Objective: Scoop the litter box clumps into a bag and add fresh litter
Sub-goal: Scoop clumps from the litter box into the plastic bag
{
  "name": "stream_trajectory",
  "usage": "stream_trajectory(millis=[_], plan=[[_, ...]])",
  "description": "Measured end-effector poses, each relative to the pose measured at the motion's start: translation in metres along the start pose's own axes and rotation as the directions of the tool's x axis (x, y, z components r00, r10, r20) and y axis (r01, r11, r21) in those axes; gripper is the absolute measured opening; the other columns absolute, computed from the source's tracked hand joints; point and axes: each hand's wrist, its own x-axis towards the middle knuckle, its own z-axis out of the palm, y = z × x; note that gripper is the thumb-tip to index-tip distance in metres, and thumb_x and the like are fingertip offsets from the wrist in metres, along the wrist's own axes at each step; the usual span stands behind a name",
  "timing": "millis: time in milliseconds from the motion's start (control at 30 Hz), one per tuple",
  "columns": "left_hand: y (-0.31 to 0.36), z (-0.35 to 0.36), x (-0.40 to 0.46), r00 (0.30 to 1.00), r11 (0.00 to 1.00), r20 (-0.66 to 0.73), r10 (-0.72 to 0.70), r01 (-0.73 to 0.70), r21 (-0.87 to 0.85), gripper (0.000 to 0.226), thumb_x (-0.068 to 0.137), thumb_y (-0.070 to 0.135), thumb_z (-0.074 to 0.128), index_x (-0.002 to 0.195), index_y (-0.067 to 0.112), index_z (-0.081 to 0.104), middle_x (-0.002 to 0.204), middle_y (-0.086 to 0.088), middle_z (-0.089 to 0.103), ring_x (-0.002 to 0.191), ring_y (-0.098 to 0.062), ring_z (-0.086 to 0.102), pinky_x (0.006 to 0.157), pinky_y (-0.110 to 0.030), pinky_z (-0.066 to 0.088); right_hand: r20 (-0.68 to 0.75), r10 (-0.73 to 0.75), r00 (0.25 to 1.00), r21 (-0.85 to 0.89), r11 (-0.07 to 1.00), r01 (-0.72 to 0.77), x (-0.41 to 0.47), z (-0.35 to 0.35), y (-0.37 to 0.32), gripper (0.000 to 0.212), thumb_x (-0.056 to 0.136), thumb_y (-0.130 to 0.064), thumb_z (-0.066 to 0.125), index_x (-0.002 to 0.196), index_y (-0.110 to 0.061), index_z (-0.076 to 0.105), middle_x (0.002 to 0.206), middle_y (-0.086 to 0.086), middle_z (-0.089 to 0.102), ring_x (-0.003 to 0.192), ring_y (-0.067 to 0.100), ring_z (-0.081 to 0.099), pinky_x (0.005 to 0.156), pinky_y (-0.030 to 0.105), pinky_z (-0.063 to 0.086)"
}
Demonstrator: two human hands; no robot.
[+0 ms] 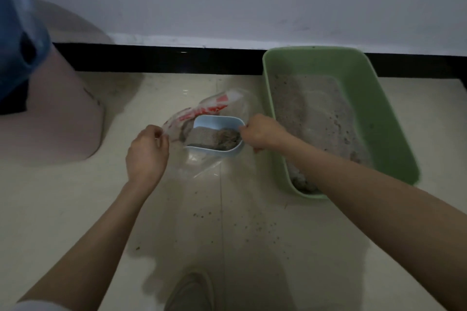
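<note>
A green litter box (374, 98) stands on the floor at the right, holding grey litter (318, 113). My right hand (262, 134) grips the handle of a pale blue scoop (217, 124) that carries grey litter and a darker clump. The scoop hangs at the mouth of a clear plastic bag (202, 111) with red print. My left hand (147, 151) pinches the bag's left edge and holds it open. The bag's lower part lies on the tiles below the scoop.
A large pinkish rounded object (60, 113) with a blue part on top stands at the left. A dark skirting strip (156, 59) runs along the white wall. Scattered litter grains (252, 225) dot the tiles. My shoe (192, 293) shows at the bottom edge.
</note>
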Motion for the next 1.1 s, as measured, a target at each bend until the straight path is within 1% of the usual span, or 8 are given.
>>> stream_trajectory(millis=[133, 233, 400, 533, 733, 900, 1000, 1100], plan=[[0.001, -0.004, 0.004, 0.999, 0.998, -0.012, -0.051, 0.05, -0.036, 0.022, 0.092, 0.027, 0.05, 0.102, 0.009, 0.059, 0.1, -0.017, 0.067, 0.095, -0.039, 0.059, 0.075, -0.039, 0.044, -0.06, -0.052, 0.997, -0.151, 0.988, 0.043, 0.002, 0.012, -0.028, 0.033, 0.098, -0.033, 0.038, 0.1, -0.008, 0.06, 0.079, 0.006, 0.058, 0.071, 0.022, 0.056, 0.068, 0.028, 0.041], [0.001, -0.005, 0.006, 0.998, 0.995, -0.018, -0.066, 0.064, -0.08, 0.022, 0.092, 0.027, 0.051, 0.1, 0.009, 0.06, 0.098, -0.016, 0.067, 0.094, -0.038, 0.059, 0.073, -0.037, 0.043, -0.07, -0.098, 0.993, -0.276, 0.958, 0.075, 0.0, 0.009, -0.035, 0.031, 0.097, -0.032, 0.04, 0.106, -0.01, 0.06, 0.098, 0.008, 0.063, 0.086, 0.026, 0.058, 0.071, 0.029, 0.037], [0.003, -0.008, 0.009, 0.997, 0.99, -0.03, -0.073, 0.069, -0.126, 0.021, 0.092, 0.025, 0.052, 0.103, 0.009, 0.059, 0.1, -0.016, 0.067, 0.096, -0.037, 0.06, 0.075, -0.038, 0.044, -0.085, -0.213, 0.973, -0.421, 0.893, 0.159, -0.012, -0.008, -0.034, 0.024, 0.097, -0.033, 0.041, 0.084, -0.012, 0.045, 0.077, 0.001, 0.047, 0.074, 0.021, 0.047, 0.064, 0.029, 0.034], [0.006, -0.004, 0.005, 0.997, 0.988, -0.032, -0.073, 0.068, -0.14, 0.019, 0.092, 0.021, 0.05, 0.105, 0.008, 0.054, 0.103, -0.016, 0.066, 0.097, -0.037, 0.06, 0.076, -0.04, 0.045, -0.163, -0.22, 0.962, -0.38, 0.914, 0.144, -0.025, -0.027, -0.011, 0.027, 0.093, -0.033, 0.044, 0.078, -0.011, 0.051, 0.062, -0.001, 0.044, 0.063, 0.022, 0.048, 0.047, 0.024, 0.027], [0.035, 0.005, -0.012, 0.973, 0.957, -0.088, 0.214, -0.227, -0.181, 0.035, 0.087, 0.002, 0.047, 0.121, -0.005, 0.044, 0.124, -0.025, 0.044, 0.12, -0.036, 0.04, 0.104, -0.036, 0.032, -0.16, -0.038, 0.986, -0.042, 0.999, 0.031, -0.058, -0.074, 0.061, 0.034, 0.092, -0.027, 0.047, 0.062, -0.011, 0.052, 0.059, 0.007, 0.054, 0.047, 0.016, 0.051, 0.049, 0.024, 0.037], [0.074, 0.029, -0.028, 0.894, 0.879, -0.013, 0.448, -0.442, -0.177, 0.032, 0.088, 0.004, 0.044, 0.118, -0.004, 0.051, 0.131, -0.022, 0.045, 0.131, -0.034, 0.035, 0.113, -0.039, 0.028, -0.173, 0.191, 0.966, 0.147, 0.975, -0.166, -0.081, -0.102, 0.13, 0.028, 0.09, -0.021, 0.047, 0.069, -0.008, 0.061, 0.061, 0.011, 0.056, 0.049, 0.021, 0.054, 0.047, 0.022, 0.04], [0.101, 0.047, -0.045, 0.837, 0.834, 0.106, 0.537, -0.507, -0.218, 0.03, 0.09, 0.008, 0.041, 0.117, -0.004, 0.051, 0.131, -0.023, 0.042, 0.127, -0.033, 0.038, 0.107, -0.033, 0.031, -0.167, 0.256, 0.952, 0.069, 0.966, -0.247, -0.083, -0.112, 0.169, 0.03, 0.09, -0.02, 0.047, 0.062, -0.015, 0.055, 0.056, 0.009, 0.054, 0.047, 0.021, 0.052, 0.048, 0.022, 0.04], [0.126, 0.071, -0.063, 0.831, 0.885, 0.316, 0.458, -0.394, -0.247, 0.041, 0.096, 0.012, 0.041, 0.135, 0.0, 0.035, 0.149, -0.021, 0.018, 0.137, -0.031, 0.023, 0.108, -0.033, 0.024, -0.177, 0.312, 0.934, -0.133, 0.932, -0.336, -0.075, -0.118, 0.205, 0.025, 0.089, -0.023, 0.047, 0.078, -0.007, 0.064, 0.056, 0.009, 0.057, 0.055, 0.025, 0.055, 0.053, 0.022, 0.04]])
